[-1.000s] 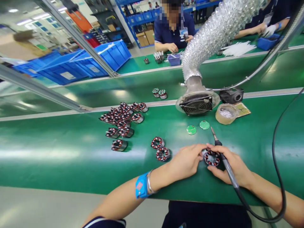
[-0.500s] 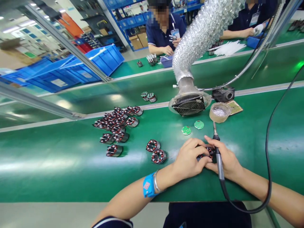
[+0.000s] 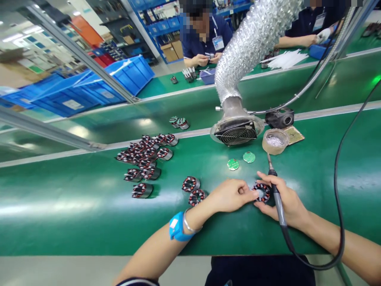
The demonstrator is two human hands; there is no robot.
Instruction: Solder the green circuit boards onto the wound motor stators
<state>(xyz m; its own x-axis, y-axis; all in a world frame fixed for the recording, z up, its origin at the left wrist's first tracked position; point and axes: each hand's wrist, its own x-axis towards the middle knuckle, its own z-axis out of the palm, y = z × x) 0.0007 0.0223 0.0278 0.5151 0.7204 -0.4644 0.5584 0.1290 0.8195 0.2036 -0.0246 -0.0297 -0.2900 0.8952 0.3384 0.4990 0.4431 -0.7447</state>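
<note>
Wound core (image 3: 266,192) at the front of the green desk (image 3: 89,206), within the bent fingers and thumb of the right hand (image 3: 290,203), open ring face turned up; cannot tell whether touching the desk or just above. Pale patch in the middle of the ring, too small to make out. Clasping the wound core with the right grip, and in the same hand a soldering iron (image 3: 279,204), tip pointing away from the body toward a round tub (image 3: 269,147) of silvery material. Black cable (image 3: 342,234) looping from the handle across the right forearm. Meeting the left rim of the ring, fingertips of the left hand (image 3: 228,195); cannot tell whether that grip pinches anything. Blue band (image 3: 180,226) on the left wrist. Just beyond the left forearm, two more wound cores (image 3: 190,183), side by side; farther left, a close cluster of similar cores (image 3: 144,153). Two round green boards (image 3: 233,164) lying flat near each other, beyond the left hand. Behind these, a fan (image 3: 239,134) beneath a silvery duct (image 3: 251,53). Beside the tub, a square tin (image 3: 295,136) and a black holder (image 3: 279,117).
</note>
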